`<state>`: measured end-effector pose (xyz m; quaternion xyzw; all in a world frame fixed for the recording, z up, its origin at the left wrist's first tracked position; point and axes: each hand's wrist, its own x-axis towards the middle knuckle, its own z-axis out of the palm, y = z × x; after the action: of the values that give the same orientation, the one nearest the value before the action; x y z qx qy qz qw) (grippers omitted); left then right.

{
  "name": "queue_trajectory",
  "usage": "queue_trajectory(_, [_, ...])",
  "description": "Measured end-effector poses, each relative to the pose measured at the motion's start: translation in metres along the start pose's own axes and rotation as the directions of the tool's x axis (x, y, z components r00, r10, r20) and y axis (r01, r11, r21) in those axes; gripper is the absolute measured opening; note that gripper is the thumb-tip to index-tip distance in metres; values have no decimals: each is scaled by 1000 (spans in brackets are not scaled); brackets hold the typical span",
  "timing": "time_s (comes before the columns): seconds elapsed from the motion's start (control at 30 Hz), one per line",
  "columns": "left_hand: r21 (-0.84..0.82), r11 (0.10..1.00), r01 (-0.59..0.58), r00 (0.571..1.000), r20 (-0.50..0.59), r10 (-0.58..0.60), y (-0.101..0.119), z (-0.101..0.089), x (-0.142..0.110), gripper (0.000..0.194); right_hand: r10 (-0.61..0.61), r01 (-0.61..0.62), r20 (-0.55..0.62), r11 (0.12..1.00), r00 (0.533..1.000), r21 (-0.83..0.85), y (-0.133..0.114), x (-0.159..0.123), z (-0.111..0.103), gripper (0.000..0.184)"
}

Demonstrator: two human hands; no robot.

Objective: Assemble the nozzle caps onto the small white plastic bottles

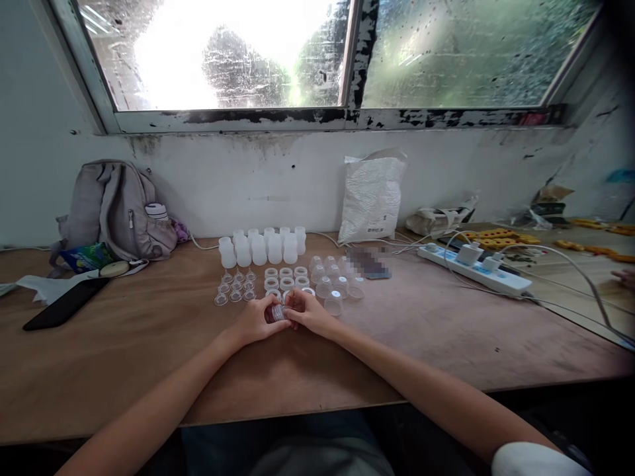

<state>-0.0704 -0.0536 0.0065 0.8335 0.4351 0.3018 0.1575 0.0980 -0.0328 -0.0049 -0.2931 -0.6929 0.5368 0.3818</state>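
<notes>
My left hand (255,320) and my right hand (308,311) meet at the middle of the wooden table (149,344), both closed round a small clear plastic piece (278,313) held between them. Just beyond the hands lie rows of parts: small clear nipples (234,289) at the left, white rings (286,277) in the middle, clear domed caps (333,281) at the right. Behind these stand several white plastic bottles (262,248) in two rows.
A grey backpack (116,208) leans on the wall at back left, with a black phone (64,304) in front of it. A white bag (372,195) stands at the back. A power strip (473,268) with cables lies right. Another person's hand (626,276) shows at far right.
</notes>
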Motion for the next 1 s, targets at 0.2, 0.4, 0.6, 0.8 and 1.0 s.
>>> queue_trajectory(0.2, [-71,997,7,1000,5,-7,3,0,-1,34,2,-2,0,1000,1000,-17,-2,-3,0,17])
queue_trajectory(0.4, [-71,997,-8,1000,1,8,6,-1,-1,33,46,-48,-30,997,998,-56,3,-2,0,16])
queue_trajectory(0.6, [-88,996,-13,1000,13,14,7,-4,3,35,94,-93,-20,993,995,66,2,0,-3,19])
queue_trajectory(0.8, [-168,985,-32,999,12,34,-5,-4,6,42,81,-79,-7,988,997,130,-1,0,-4,22])
queue_trajectory(1.0, [-195,981,-27,1000,-4,27,-16,0,8,47,30,-32,-31,997,999,-67,4,-3,-3,19])
